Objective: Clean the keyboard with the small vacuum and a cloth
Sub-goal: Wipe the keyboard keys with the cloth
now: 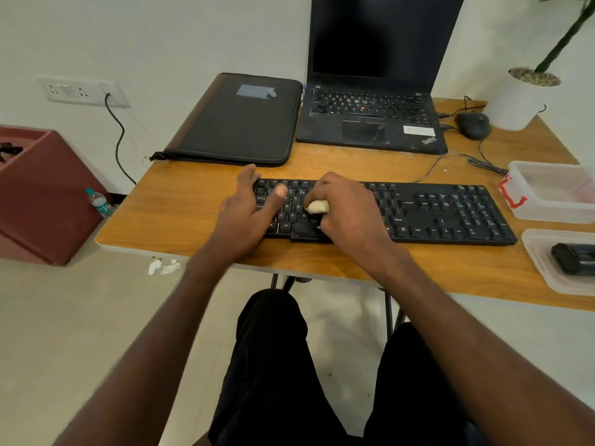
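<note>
A black full-size keyboard [444, 214] lies across the wooden table [193, 201]. My left hand [248, 210] rests flat on the keyboard's left end, fingers spread, holding it down. My right hand [351, 207] is closed around a small wad of white cloth [318, 207] and presses it on the letter keys left of the middle. A dark device that may be the small vacuum [571, 259] lies in a clear tub at the right edge.
Behind the keyboard stand an open black laptop [370, 117] and a dark sleeve [238, 123]. A mouse [473, 123], cables, a white plant pot [518, 98] and clear plastic boxes [553, 191] fill the right side. Crumpled tissue bits [162, 267] lie on the floor.
</note>
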{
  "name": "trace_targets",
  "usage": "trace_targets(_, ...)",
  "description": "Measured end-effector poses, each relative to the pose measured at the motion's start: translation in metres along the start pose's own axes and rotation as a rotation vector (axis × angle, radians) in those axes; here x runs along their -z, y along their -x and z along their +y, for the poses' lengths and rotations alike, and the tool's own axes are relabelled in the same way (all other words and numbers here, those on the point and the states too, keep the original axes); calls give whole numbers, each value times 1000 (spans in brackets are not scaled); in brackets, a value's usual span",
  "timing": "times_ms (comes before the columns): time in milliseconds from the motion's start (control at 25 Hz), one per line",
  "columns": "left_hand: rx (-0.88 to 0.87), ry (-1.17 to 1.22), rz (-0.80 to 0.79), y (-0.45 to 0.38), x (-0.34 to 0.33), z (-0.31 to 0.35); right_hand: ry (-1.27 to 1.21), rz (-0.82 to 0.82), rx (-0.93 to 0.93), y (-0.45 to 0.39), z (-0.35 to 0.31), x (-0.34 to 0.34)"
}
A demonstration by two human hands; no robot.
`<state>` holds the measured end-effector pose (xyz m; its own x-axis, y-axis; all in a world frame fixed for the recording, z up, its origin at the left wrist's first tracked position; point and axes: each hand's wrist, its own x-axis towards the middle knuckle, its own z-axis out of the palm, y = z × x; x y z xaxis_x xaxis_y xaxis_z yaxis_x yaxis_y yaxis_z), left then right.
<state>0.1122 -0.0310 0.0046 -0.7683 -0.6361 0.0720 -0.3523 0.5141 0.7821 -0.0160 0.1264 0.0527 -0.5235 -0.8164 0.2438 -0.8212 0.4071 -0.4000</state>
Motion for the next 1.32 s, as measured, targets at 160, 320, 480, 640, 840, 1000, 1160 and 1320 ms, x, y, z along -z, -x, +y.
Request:
trace_targets(160, -76, -170, 309, 6, -28, 9, -4, -60, 113, 8, 7, 2)
trace_targets(320, -72, -214, 320, 4, -27, 7, 102, -96, 30, 5, 38, 26)
trace_targets(480, -75, -201, 320, 2, -30, 4, 42, -94, 11, 4, 19, 22)
trace_targets(640, -78, -242, 330, 3, -31, 6, 61, -92, -57, 15, 22, 23)
trace_targets(840, -84, -262, 335, 5, -30, 9, 288, 2, -383, 19, 47, 56)
trace_targets(1000, -90, -280, 314, 7, -29, 13, 212, -106, -239, 14, 19, 46)
trace_targets(1160, -94, -277, 313, 8, -28, 14, 143, -148, -257, 7, 27, 51)
trace_targets(1320, -115, -270, 322, 8, -29, 14, 244, -98, -471, 14, 66, 77)
